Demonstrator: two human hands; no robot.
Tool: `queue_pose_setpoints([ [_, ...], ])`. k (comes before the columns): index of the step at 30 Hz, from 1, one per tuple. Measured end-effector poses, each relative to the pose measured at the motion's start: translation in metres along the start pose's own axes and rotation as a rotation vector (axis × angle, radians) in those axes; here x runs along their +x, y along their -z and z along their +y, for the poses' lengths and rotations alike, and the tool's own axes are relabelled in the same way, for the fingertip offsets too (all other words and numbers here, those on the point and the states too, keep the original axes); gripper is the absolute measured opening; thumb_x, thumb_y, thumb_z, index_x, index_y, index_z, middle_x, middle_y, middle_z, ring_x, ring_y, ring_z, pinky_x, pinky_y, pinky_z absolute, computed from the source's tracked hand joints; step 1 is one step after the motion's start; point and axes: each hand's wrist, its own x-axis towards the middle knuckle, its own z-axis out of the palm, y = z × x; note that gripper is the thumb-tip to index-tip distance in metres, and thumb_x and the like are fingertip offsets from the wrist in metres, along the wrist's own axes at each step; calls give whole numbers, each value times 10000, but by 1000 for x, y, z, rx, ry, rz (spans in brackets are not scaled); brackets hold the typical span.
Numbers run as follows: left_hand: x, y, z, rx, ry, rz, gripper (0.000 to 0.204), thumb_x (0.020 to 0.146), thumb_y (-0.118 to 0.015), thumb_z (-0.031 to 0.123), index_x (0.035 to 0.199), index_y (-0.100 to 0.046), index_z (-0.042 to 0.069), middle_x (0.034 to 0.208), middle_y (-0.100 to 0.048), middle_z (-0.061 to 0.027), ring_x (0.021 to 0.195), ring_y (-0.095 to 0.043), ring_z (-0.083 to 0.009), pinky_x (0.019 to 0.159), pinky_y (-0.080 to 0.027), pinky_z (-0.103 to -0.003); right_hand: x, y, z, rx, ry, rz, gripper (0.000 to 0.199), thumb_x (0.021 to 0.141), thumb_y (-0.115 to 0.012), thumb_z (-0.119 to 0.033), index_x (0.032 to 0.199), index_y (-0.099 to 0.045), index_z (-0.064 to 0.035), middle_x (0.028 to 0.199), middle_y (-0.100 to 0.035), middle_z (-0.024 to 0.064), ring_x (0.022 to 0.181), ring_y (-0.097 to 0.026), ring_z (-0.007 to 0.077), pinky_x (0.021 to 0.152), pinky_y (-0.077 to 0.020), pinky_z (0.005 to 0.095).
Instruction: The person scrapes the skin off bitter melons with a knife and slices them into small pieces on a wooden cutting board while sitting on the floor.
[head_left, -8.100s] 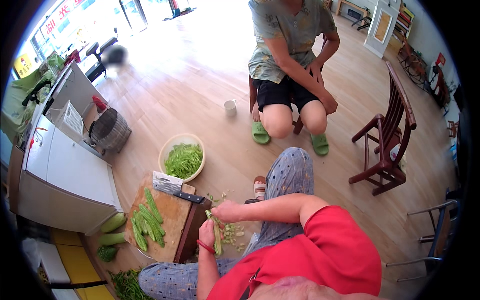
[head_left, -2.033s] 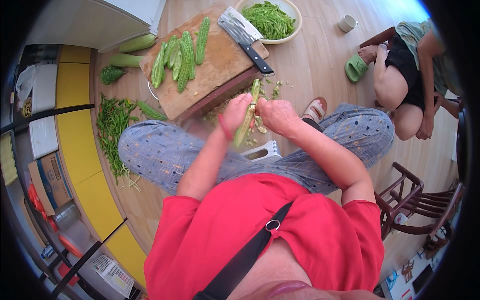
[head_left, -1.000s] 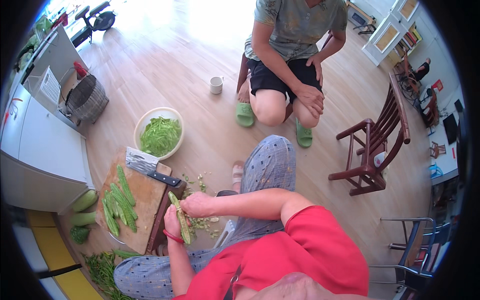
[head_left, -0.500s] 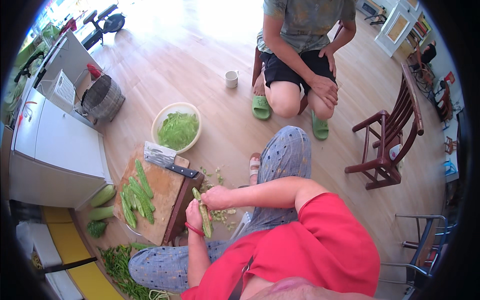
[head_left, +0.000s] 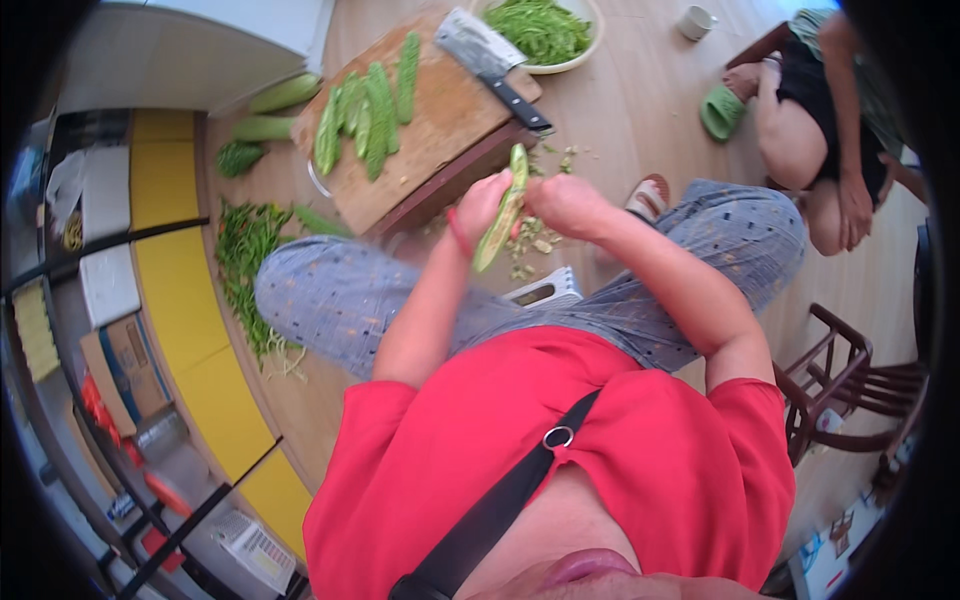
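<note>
1. Curled around the middle of a long, pale-green gourd half (head_left: 507, 217), the bare left hand (head_left: 482, 203) pinches it from the left side, thumb close to the cut face.
2. Long axis first: the gourd half runs from near left to far right, its far tip pointing toward the corner of a thick, worn wooden cutting board (head_left: 440, 118). It lies right of the left palm and left of the bare right hand (head_left: 567, 206), between the two; the left is the nearer, already in contact.
3. Folded almost into a fist, the right hand sits right beside the gourd half's inner face. Its fingertips are hidden, so I cannot tell whether they touch the gourd half or pinch a small tool.
4. Below the hands, pale green scraps (head_left: 523, 266) lie scattered on the floor, near a white plastic object with a slot (head_left: 548, 290).
5. Far left, on the cutting board, bumpy green gourd pieces (head_left: 377, 122) lie left of a wide steel cleaver with a black handle (head_left: 512, 100).
</note>
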Motion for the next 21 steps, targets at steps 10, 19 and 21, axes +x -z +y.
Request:
queue_pose_setpoints([
  [10,-3,-13,9,49,-95,87,281,901,-358,265,844,-514,39,640,-527,-61,440,-487,-132,410,-398,-243,-1,3,-3,-131,63,64,176,756,-466,-160,741,-558,-12,653,-582,198,639,-593,336,586,-473,428],
  [19,-1,4,8,-1,39,-227,276,892,-366,246,862,-542,35,633,-566,-76,455,-502,-124,426,-403,-234,-5,18,4,5,244,-54,155,767,-433,-148,761,-576,-86,652,-582,176,641,-580,332,584,-448,433],
  [21,3,6,7,-23,70,-271,319,900,-338,265,859,-525,10,634,-564,-109,414,-499,-142,386,-407,-241,-6,21,4,-26,246,-63,156,768,-430,-149,764,-576,-93,650,-579,173,637,-577,328,588,-442,432],
])
